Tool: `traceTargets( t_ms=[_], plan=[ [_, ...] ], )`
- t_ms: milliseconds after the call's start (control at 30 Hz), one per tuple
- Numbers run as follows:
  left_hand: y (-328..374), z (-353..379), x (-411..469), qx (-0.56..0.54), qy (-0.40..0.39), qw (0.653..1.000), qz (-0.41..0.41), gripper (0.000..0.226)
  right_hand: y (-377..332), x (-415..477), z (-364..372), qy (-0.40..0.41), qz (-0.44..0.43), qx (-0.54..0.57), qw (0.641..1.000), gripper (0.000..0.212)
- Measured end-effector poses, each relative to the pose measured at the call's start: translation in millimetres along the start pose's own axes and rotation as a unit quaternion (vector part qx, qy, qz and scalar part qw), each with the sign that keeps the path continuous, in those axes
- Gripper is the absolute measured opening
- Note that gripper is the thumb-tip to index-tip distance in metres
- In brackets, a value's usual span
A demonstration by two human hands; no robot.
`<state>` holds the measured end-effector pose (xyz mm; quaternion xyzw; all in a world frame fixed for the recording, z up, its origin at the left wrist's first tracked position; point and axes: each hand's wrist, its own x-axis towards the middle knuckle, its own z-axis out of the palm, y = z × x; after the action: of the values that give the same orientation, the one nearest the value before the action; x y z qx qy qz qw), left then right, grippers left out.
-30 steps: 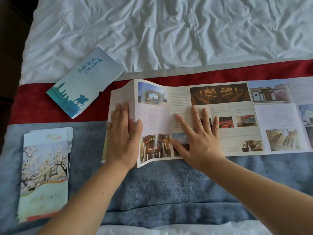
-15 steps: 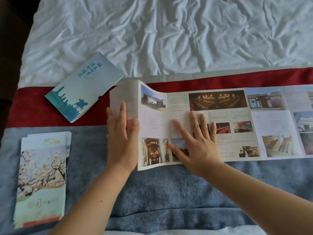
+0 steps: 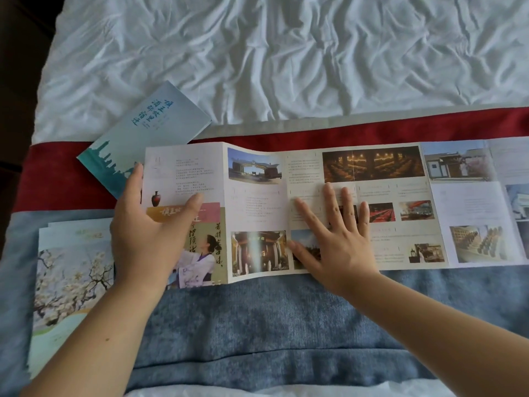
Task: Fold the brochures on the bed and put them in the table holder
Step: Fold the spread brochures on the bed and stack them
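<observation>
At my far left a stack of blossom-cover brochures lies on the blue-grey bed runner, and my left forearm passes over its right side. Beyond it a folded blue brochure lies tilted across the runner's red band and the edge of the rumpled white sheet. My left hand grasps the left end panel of the long unfolded brochure: thumb on the printed face, fingers round the outer edge. That panel overlaps the blue brochure's lower corner. The long unfolded brochure stretches rightward along the bed over the red band and the blue-grey cloth, running out of view. My right hand is released, lying flat with fingers spread, pressing on its middle panels to the right of a slightly raised fold.
</observation>
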<state>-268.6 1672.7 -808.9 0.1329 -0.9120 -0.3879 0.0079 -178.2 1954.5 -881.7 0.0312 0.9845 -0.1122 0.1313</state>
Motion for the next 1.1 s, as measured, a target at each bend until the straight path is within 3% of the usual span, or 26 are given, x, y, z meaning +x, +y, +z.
traceTargets(
  t_ms=[167, 400, 600, 867, 1100],
  plan=[
    [19, -6, -14, 0.082, 0.030, 0.983, 0.162, 0.070, 1, 1, 2, 0.012, -0.009, -0.009, 1.000, 0.077],
    [48, -14, -28, 0.107, 0.022, 0.965, 0.240, 0.058, 15, -1, -11, 0.015, -0.040, -0.079, 0.996, 0.079],
    [82, -7, -45, 0.204, -0.031, 0.916, 0.345, 0.043, 51, -7, -31, -0.012, -0.014, -0.105, 0.994, 0.080],
    [143, 22, -88, 0.186, -0.113, 0.908, 0.358, 0.052, 82, -20, -49, -0.043, 0.017, -0.079, 0.996, 0.081],
    [145, -8, -52, 0.294, -0.004, 0.924, 0.246, 0.060, 93, -24, -45, -0.051, -0.003, -0.064, 0.997, 0.078]
  ],
)
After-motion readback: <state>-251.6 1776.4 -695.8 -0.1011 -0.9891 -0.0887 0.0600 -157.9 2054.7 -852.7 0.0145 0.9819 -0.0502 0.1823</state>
